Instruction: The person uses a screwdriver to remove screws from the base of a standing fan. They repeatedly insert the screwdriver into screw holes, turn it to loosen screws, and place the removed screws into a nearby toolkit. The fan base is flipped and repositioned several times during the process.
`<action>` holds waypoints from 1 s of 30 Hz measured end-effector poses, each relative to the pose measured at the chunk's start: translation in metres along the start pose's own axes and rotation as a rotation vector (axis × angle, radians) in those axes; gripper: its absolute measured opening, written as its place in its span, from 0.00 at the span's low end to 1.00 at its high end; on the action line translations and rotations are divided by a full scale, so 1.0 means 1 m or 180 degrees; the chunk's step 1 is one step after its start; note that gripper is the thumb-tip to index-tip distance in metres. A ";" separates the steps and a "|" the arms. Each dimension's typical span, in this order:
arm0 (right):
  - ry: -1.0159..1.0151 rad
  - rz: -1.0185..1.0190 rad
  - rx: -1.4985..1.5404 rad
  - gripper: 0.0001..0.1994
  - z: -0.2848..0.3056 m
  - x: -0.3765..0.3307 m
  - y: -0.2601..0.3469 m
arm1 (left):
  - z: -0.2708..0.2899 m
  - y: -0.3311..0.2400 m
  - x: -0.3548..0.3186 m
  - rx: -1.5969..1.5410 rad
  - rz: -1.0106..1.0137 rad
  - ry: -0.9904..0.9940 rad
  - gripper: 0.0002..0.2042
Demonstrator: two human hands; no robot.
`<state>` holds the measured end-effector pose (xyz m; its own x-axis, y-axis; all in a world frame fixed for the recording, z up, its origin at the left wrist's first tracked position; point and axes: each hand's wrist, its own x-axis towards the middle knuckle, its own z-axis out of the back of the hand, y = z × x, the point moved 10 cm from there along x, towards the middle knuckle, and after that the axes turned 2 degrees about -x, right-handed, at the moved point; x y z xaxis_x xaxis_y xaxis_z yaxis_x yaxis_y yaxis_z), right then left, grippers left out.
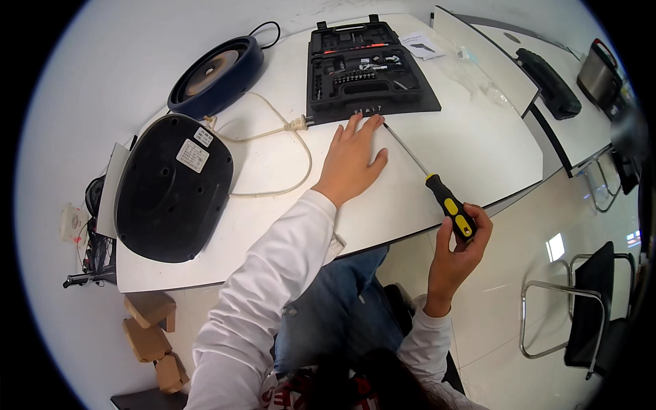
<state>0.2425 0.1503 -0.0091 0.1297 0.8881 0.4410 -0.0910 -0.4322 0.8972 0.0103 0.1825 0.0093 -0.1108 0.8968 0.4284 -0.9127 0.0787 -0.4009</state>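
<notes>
White counter (403, 208), one screwdriver (436, 184), several tiny screws (374, 109)
Left hand (351, 162) stretched forward, back upward, fingers slightly spread beside the screws; right hand (456, 261) raised near the counter's edge, fingers closed round the screwdriver's handle — black with yellow inlays — its slim shaft slanting over the counter, tip near the left fingers.

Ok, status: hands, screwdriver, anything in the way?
Right hand holding screwdriver. Left hand palm-down near small metal pieces. Plug off to left, apart from screwdriver.
</notes>
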 end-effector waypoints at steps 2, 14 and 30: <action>0.0012 -0.0001 0.0023 0.16 0.000 -0.001 0.001 | 0.000 -0.002 -0.001 0.0146 -0.0039 -0.0028 0.25; -0.0323 -0.0144 0.0433 0.16 0.020 -0.004 -0.008 | 0.004 -0.004 -0.003 0.0199 0.0034 -0.0141 0.29; -0.0967 -0.0467 0.1203 0.13 0.055 0.001 -0.022 | 0.140 -0.079 -0.065 0.1497 -0.0468 -0.0010 0.28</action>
<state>0.2986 0.1525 -0.0268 0.4008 0.8824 0.2464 0.3062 -0.3825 0.8717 0.0346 0.0570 0.1265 0.0319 0.8896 0.4557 -0.9974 -0.0014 0.0726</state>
